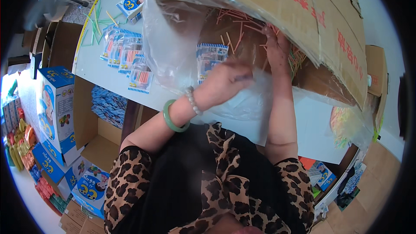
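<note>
A large brown cardboard box [303, 13] lined with a clear plastic bag [173, 39] lies tipped on its side over the white table [93, 67], its open mouth facing the person; judged from the tilt, it is turned this way so that both arms can reach into it.

The right hand [277, 45] is deep inside the box, palm down with the fingers spread flat among a loose scatter of thin orange and tan sticks [238, 24] that lie across the inner floor of the liner. It presses on or rakes them rather than pinching any one; no stick is clamped between its fingers as far as the view shows.

The left hand [225, 82], with a green bangle [173, 117] and a pearl-bead bracelet [193, 100] on its wrist, rests at the mouth of the box on the crumpled plastic. Its fingers are curled, and whether they close on the liner or merely push it down cannot be told. Just beyond its knuckles, inside the bag, lies a flat blue-and-white striped packet [210, 58] of sticks, near the hand but not in it.

On the table to the left sits a row of similar striped packets [125, 58], with loose green sticks [97, 28] beyond them. Lower left, an open carton [106, 108] holds more blue packets, beside colourful printed boxes [56, 104].
</note>
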A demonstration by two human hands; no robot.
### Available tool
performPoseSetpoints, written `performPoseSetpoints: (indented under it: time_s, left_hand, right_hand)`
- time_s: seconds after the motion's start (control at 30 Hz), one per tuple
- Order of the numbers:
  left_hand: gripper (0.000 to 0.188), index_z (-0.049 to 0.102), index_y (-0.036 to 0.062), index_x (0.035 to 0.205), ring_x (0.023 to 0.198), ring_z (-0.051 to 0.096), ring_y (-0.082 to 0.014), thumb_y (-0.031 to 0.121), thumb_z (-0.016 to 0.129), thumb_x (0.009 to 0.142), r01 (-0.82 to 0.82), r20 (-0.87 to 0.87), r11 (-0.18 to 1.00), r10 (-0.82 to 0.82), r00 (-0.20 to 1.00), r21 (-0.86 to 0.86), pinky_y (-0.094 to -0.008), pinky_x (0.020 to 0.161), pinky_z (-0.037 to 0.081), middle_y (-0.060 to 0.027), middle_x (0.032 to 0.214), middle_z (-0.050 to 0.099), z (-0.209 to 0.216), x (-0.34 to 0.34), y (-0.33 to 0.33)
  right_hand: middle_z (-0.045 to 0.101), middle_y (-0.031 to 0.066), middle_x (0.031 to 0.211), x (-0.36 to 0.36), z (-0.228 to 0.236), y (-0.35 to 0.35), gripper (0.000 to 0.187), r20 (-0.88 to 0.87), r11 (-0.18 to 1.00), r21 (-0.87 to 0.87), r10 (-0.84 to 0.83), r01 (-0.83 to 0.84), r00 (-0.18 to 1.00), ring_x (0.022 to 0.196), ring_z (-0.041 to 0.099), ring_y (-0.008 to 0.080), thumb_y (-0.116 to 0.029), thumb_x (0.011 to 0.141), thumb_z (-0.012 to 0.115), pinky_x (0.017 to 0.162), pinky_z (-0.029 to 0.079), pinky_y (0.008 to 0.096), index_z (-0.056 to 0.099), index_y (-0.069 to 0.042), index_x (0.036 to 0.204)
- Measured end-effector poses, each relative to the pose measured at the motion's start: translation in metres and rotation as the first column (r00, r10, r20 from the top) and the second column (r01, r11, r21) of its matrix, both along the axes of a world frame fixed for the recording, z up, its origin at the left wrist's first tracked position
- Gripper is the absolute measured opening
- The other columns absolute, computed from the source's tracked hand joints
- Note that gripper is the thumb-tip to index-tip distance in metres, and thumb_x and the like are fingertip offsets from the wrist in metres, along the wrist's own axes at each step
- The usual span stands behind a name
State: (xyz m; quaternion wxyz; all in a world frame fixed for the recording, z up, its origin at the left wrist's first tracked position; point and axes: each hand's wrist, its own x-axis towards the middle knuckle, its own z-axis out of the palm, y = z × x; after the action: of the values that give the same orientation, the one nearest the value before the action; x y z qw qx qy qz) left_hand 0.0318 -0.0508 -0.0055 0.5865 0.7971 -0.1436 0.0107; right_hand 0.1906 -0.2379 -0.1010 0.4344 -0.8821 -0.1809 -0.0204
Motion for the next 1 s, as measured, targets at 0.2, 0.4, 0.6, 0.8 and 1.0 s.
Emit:
performPoseSetpoints:
  time_s: [0.2, 0.4, 0.6, 0.8, 1.0]
  left_hand:
    - [0.018, 0.065, 0.0018, 0.096, 0.088, 0.062, -0.0246, 0.006, 0.063, 0.079, -0.279, -0.025, 0.926, 0.282, 0.959, -0.253, -0.032, 0.082, 0.048, -0.0117, 0.088, 0.065, 0.011, 0.054, 0.006]
    - [0.018, 0.064, 0.0021, 0.089, 0.081, 0.062, -0.0239, -0.007, 0.057, 0.075, -0.258, -0.051, 0.849, 0.265, 0.963, -0.46, -0.0326, 0.075, 0.049, -0.012, 0.088, 0.067, -0.023, 0.066, -0.019]
    - [0.012, 0.064, 0.0011, 0.09, 0.082, 0.059, -0.0128, -0.003, 0.058, 0.081, -0.318, 0.119, 0.944, 0.326, 0.938, -0.086, -0.0285, 0.075, 0.049, -0.0045, 0.087, 0.067, 0.013, 0.047, -0.004]
    - [0.023, 0.058, -0.0018, 0.11, 0.089, 0.055, -0.0093, 0.003, 0.054, 0.088, -0.493, -0.416, 0.802, 0.343, 0.843, -0.338, -0.0247, 0.079, 0.046, -0.0025, 0.098, 0.063, 0.029, 0.011, 0.021]
    - [0.019, 0.058, -0.0017, 0.106, 0.087, 0.055, -0.0081, 0.008, 0.056, 0.089, -0.332, -0.518, 0.871, 0.109, 0.849, -0.362, -0.025, 0.078, 0.046, -0.002, 0.092, 0.062, 0.015, -0.014, 0.016]
  right_hand:
    - [0.065, 0.0053, 0.1, -0.013, -0.023, -0.001, 0.025, 0.196, 0.895, -0.446, 0.095, 0.002, 0.976, 0.091, 0.059, 0.0191, -0.011, 0.087, 0.054, 0.086, 0.045, 0.0354, 0.06, -0.007, 0.111]
    - [0.063, 0.0089, 0.109, -0.043, 0.02, 0.035, 0.037, 0.261, 0.867, -0.497, 0.187, -0.034, 0.947, 0.101, 0.058, 0.0269, -0.039, 0.086, 0.054, 0.088, 0.045, 0.0394, 0.06, -0.013, 0.111]
    - [0.058, 0.0087, 0.12, -0.045, 0.034, 0.025, 0.043, 0.075, 0.555, -0.83, 0.213, -0.057, 0.974, 0.111, 0.054, 0.0243, -0.047, 0.091, 0.045, 0.095, 0.043, 0.0388, 0.057, -0.015, 0.117]
    - [0.062, 0.0104, 0.106, -0.031, 0.049, 0.03, 0.027, 0.698, 0.91, -0.299, 0.002, 0.289, 0.716, 0.099, 0.059, 0.0299, -0.026, 0.088, 0.052, 0.09, 0.046, 0.0463, 0.061, -0.01, 0.107]
    - [0.065, 0.0093, 0.096, -0.032, 0.046, 0.027, 0.023, 0.438, 0.702, -0.669, 0.107, 0.244, 0.893, 0.089, 0.061, 0.0297, -0.026, 0.087, 0.051, 0.08, 0.048, 0.0442, 0.064, -0.014, 0.101]
